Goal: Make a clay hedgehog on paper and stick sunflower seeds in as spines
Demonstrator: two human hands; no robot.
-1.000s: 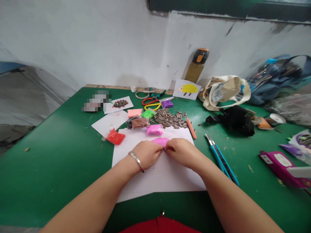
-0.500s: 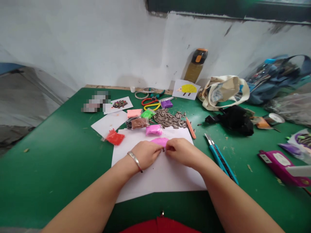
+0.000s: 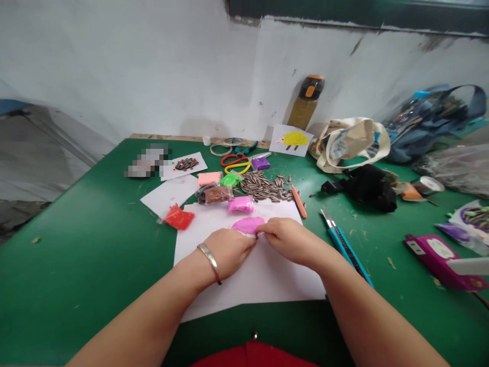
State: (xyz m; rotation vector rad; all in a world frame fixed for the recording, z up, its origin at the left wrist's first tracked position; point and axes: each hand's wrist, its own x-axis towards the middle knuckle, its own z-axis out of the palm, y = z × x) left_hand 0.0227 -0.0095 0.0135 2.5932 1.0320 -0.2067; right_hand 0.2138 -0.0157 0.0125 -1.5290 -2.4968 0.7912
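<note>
At the near edge, a red garment (image 3: 252, 357) showed below the green tabletop (image 3: 76, 265), a smooth, slightly glossy surface specked with small scraps. A large sheet of white paper (image 3: 263, 278) lay on it. The left hand (image 3: 228, 251), with a silver bracelet (image 3: 210, 261) at its wrist, rested over the sheet, fingers together and curled inward; whether they pinched anything could not be told. The right hand (image 3: 288, 238) came in from the other side, its index finger stretched out to the lower right edge of a flat pink shape (image 3: 247, 225), the other fingers folded; whether its thumb closed on anything was hidden. The pink shape lay on the upper part of the sheet, just beyond the hands, and a tiny dark bit (image 3: 256, 236) sat between the fingertips.

To the right lay a blue utility knife (image 3: 346, 248) with its blade out, and farther right a magenta device (image 3: 441, 260). Beyond the sheet were a red packet (image 3: 179, 217), a brown packet (image 3: 217, 194) and a heap of striped seeds (image 3: 260, 186). Behind these lay scissors (image 3: 237, 168) with red and yellow handles.

At the back, a card with a yellow animal (image 3: 291, 140) leaned before a bottle (image 3: 304, 104), beside a cream bag (image 3: 349, 145). The whitish wall (image 3: 133, 66) was scuffed and stained, its paint ragged beneath a dark green ledge (image 3: 344, 15).
</note>
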